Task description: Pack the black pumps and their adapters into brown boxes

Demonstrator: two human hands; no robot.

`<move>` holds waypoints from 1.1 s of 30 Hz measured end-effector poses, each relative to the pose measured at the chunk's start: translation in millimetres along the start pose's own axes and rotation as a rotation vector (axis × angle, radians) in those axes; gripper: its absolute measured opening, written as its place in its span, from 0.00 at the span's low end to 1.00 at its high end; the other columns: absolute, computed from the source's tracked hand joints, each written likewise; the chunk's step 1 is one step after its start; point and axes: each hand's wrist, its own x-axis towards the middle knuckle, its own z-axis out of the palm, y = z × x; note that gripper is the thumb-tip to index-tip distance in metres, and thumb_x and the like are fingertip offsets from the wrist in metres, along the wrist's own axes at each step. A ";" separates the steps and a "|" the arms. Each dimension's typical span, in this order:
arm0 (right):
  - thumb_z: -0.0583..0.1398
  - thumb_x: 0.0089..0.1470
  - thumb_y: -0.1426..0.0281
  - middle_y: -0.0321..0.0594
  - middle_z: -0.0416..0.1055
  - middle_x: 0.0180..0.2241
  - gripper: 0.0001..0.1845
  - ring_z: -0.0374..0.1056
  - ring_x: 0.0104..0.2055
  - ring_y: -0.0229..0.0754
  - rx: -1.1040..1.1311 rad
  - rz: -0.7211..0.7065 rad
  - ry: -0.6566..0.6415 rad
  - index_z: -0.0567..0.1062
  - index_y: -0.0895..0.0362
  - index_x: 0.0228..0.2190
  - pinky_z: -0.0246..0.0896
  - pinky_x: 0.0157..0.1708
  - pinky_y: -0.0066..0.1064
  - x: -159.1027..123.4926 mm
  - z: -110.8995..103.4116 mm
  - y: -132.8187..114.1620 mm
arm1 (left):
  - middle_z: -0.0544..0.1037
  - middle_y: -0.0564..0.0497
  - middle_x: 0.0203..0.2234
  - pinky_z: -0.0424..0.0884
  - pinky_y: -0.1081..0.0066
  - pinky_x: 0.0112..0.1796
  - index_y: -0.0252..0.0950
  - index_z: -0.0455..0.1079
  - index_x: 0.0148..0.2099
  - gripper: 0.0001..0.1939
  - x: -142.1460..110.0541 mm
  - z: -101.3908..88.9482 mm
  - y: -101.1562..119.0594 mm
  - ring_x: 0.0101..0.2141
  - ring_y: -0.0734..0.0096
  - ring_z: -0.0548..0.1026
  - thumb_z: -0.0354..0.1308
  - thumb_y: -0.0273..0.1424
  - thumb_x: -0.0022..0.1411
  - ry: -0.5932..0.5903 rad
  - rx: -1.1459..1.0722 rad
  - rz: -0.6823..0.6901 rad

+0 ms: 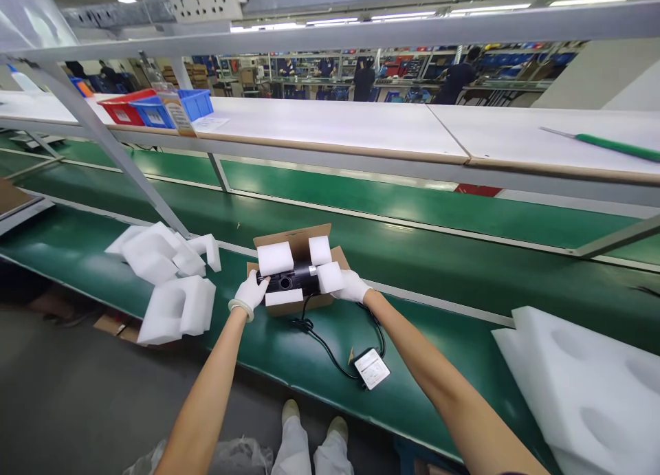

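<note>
Both my hands wear white gloves and close from opposite sides on one object. My left hand (250,291) grips the left end of a black cylindrical device (291,280), fingers curled over it, though the glove hides how far they wrap. My right hand (351,286) clasps a white foam end block (330,277) fitted on the device's right end. The device sits level across the middle of an open cardboard box (293,240), with a second foam block (275,258) and a third (320,250) upright behind it and a flat foam strip (283,297) in front. A good hold here looks even, with both hands at the same height and the device kept square to the box. A black cable (322,348) leaves the device and loops slack across the green conveyor belt (268,365) to a white-labelled card (372,368), so nothing seems to pull on my grip. Loose foam inserts (162,255) lie left of my left arm, and a large foam sheet (582,392) lies at lower right. Beyond, a white shelf (330,124) carries red and blue bins (155,111).
</note>
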 end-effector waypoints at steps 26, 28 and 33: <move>0.67 0.43 0.67 0.58 0.66 0.48 0.32 0.68 0.44 0.56 -0.241 0.046 -0.210 0.68 0.62 0.50 0.64 0.40 0.41 -30.2 -17.1 -32.7 | 0.59 0.35 0.62 0.41 0.54 0.62 0.30 0.60 0.61 0.33 9.3 34.4 35.2 0.64 0.50 0.51 0.57 0.41 0.57 -0.148 0.443 0.675; 0.67 0.42 0.69 0.58 0.67 0.46 0.31 0.69 0.42 0.56 -0.260 0.095 -0.216 0.68 0.63 0.49 0.63 0.38 0.39 -20.8 -8.2 -37.5 | 0.60 0.34 0.62 0.39 0.54 0.62 0.29 0.59 0.61 0.35 12.5 44.6 37.2 0.63 0.48 0.52 0.59 0.40 0.55 -0.172 0.489 0.577; 0.59 0.53 0.69 0.53 0.69 0.43 0.13 0.67 0.42 0.49 -0.149 -0.125 -0.075 0.72 0.62 0.40 0.59 0.41 0.36 -67.3 17.2 -37.2 | 0.61 0.34 0.61 0.52 0.60 0.59 0.27 0.60 0.60 0.32 9.6 37.4 39.9 0.61 0.50 0.58 0.58 0.38 0.56 -0.188 0.476 0.534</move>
